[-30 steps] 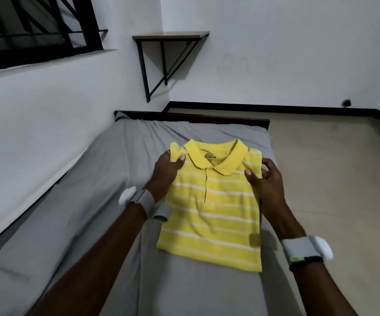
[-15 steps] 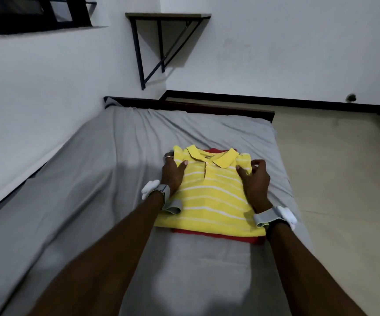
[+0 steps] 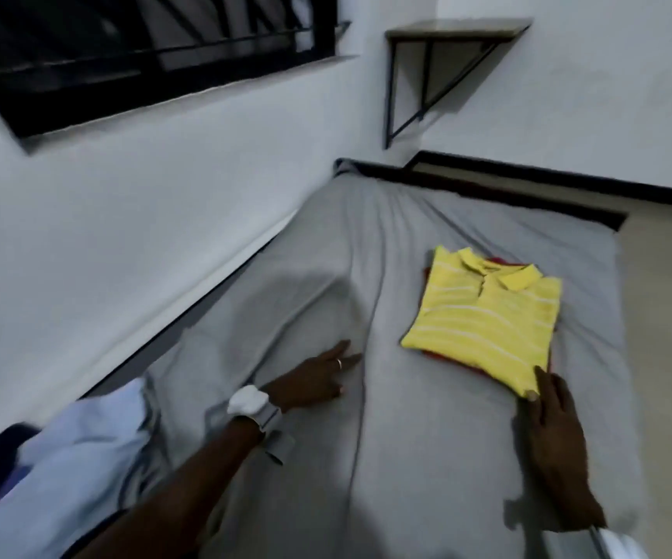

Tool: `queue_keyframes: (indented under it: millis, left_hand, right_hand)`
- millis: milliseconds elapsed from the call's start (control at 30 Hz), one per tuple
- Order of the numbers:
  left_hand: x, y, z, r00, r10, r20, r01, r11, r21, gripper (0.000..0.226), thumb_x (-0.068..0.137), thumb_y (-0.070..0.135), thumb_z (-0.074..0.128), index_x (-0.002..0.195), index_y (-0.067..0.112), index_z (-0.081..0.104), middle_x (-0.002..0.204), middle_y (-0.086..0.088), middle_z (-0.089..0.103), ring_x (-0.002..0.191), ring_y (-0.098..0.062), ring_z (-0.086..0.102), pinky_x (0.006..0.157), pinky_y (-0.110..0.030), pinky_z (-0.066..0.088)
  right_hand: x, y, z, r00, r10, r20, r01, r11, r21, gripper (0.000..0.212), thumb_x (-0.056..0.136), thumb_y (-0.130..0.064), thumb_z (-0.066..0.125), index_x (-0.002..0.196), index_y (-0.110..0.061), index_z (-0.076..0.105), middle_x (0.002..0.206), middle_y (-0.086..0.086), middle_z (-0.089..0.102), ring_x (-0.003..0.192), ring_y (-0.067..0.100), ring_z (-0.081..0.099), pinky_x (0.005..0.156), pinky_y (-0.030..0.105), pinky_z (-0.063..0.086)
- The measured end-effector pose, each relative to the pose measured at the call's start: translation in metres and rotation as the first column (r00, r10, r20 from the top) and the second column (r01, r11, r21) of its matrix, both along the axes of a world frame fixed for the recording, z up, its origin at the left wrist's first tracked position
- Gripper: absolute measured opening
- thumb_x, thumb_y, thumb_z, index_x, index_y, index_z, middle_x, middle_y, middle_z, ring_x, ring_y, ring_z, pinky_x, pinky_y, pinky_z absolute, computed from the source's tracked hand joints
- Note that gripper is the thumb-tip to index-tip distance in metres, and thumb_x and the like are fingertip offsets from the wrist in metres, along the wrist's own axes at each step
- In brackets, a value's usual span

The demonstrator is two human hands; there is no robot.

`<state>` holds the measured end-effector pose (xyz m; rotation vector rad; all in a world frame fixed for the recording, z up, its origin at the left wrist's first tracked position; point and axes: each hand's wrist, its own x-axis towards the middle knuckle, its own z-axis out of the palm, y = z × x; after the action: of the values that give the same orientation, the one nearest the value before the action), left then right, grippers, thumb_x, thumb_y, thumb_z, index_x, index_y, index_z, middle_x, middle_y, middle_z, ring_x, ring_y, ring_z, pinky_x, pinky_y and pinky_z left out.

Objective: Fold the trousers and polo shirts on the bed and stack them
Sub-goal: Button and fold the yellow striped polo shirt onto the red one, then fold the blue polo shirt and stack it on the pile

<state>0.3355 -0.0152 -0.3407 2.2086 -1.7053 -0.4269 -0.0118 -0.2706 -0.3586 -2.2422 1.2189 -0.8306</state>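
Now the grey bed [image 3: 427,437] fills most of the view, its sheet rucked into long creases; at its near left edge lies a blurred heap of pale blue cloth [image 3: 64,470], not yet folded; toward the far right sits the folded yellow polo [image 3: 483,316], collar up, square on a red garment [image 3: 447,359] whose edges peep out beneath it. Half a second ago both hands pressed on the polo's shoulders; since then the left hand [image 3: 310,381] has come off it and rests on bare sheet well left of the stack, fingers loosely straight, holding nothing; the right hand [image 3: 552,409] has slid back to the polo's near corner, its fingers [image 3: 544,381] straight and just touching the cloth, gripping nothing. By my judgement the yellow polo is stacked and finished; the pale blue heap looks the likely next piece.
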Motion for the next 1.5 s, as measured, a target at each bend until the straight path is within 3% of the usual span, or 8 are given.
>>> queue_keyframes:
  millis: [233, 400, 600, 767, 900, 1067, 1233, 1500]
  left_hand:
    - [0.001, 0.300, 0.056, 0.883, 0.468, 0.037, -0.468, 0.869, 0.162, 0.066, 0.083, 0.005, 0.067, 0.142, 0.035, 0.059, 0.156, -0.008, 0.051, 0.138, -0.029, 0.054, 0.113, -0.043, 0.044]
    - [-0.020, 0.410, 0.038, 0.654, 0.742, 0.148, -0.756, 0.636, 0.151, 0.061, 0.075, 0.051, 0.073, 0.127, 0.061, 0.044, 0.139, -0.002, 0.053, 0.134, -0.041, 0.045, 0.103, -0.062, 0.044]
    - [-0.025, 0.398, 0.083, 0.628, 0.775, -0.067, -0.767, 0.602, -0.223, 0.018, 0.080, 0.025, 0.049, 0.082, 0.014, 0.063, 0.075, -0.012, 0.069, 0.070, -0.032, 0.065, 0.063, -0.034, 0.042]
    - [-0.048, 0.311, 0.136, 0.812, 0.562, -0.160, -0.575, 0.719, -0.391, 0.008, 0.075, 0.017, 0.049, 0.077, 0.022, 0.054, 0.070, -0.007, 0.065, 0.065, -0.027, 0.063, 0.061, -0.042, 0.047]
    - [-0.087, 0.266, 0.194, 0.908, 0.360, -0.214, -0.414, 0.699, -0.583, 0.016, 0.077, 0.007, 0.046, 0.078, 0.024, 0.049, 0.065, -0.006, 0.054, 0.059, -0.019, 0.053, 0.056, -0.047, 0.044]
    - [-0.121, 0.223, 0.287, 0.903, 0.209, -0.376, -0.420, 0.616, -0.667, 0.018, 0.090, 0.003, 0.060, 0.098, 0.019, 0.064, 0.071, 0.004, 0.070, 0.066, -0.005, 0.057, 0.064, -0.026, 0.044]
    - [-0.104, 0.205, 0.327, 0.926, 0.180, -0.333, -0.363, 0.670, -0.647, 0.025, 0.082, 0.008, 0.079, 0.103, 0.020, 0.073, 0.082, 0.003, 0.078, 0.077, -0.008, 0.071, 0.073, -0.020, 0.051]
    - [-0.118, 0.150, 0.317, 0.922, 0.208, -0.326, -0.372, 0.707, -0.601, 0.013, 0.083, 0.022, 0.087, 0.080, 0.013, 0.078, 0.059, 0.015, 0.067, 0.054, 0.004, 0.054, 0.058, -0.010, 0.039]
  right_hand:
    - [0.002, 0.185, -0.024, 0.944, -0.145, -0.297, 0.095, 0.980, -0.178, 0.060, 0.111, -0.041, 0.024, 0.158, -0.004, 0.031, 0.165, 0.032, 0.020, 0.151, 0.046, 0.025, 0.117, 0.067, 0.019]
    - [0.050, 0.287, -0.018, 0.895, 0.082, -0.438, -0.067, 0.997, 0.049, 0.062, 0.105, -0.034, 0.031, 0.156, 0.002, 0.036, 0.165, 0.025, 0.028, 0.152, 0.056, 0.012, 0.108, 0.082, 0.013]
    - [0.091, 0.341, 0.026, 0.719, 0.303, -0.626, -0.164, 0.949, 0.271, 0.071, 0.106, -0.061, 0.031, 0.163, -0.020, 0.022, 0.173, 0.009, 0.007, 0.156, 0.048, 0.001, 0.117, 0.070, 0.022]
    - [0.108, 0.365, 0.092, 0.760, 0.639, -0.118, -0.496, 0.688, 0.530, 0.092, 0.072, -0.102, 0.032, 0.105, -0.027, 0.075, 0.117, -0.001, 0.073, 0.115, 0.020, 0.064, 0.097, 0.029, 0.048]
    - [0.119, 0.395, 0.146, 0.748, 0.613, 0.255, -0.605, 0.472, 0.641, 0.049, 0.095, -0.063, 0.061, 0.110, -0.019, 0.076, 0.103, 0.003, 0.080, 0.095, 0.021, 0.077, 0.080, 0.034, 0.058]
    - [0.139, 0.403, 0.191, 0.739, 0.409, 0.535, -0.654, 0.627, 0.424, 0.071, 0.087, -0.066, 0.069, 0.094, 0.005, 0.067, 0.082, 0.019, 0.072, 0.077, 0.025, 0.071, 0.076, 0.051, 0.063]
    - [0.107, 0.342, 0.244, 0.699, 0.247, 0.671, -0.469, 0.867, 0.170, 0.027, 0.105, -0.014, 0.057, 0.092, -0.032, 0.072, 0.086, -0.011, 0.074, 0.082, 0.013, 0.067, 0.068, 0.031, 0.053]
    - [0.011, 0.256, 0.301, 0.822, 0.326, 0.467, -0.491, 0.822, 0.289, 0.048, 0.095, -0.058, 0.065, 0.091, -0.010, 0.073, 0.064, 0.010, 0.044, 0.049, 0.021, 0.040, 0.045, 0.023, 0.033]
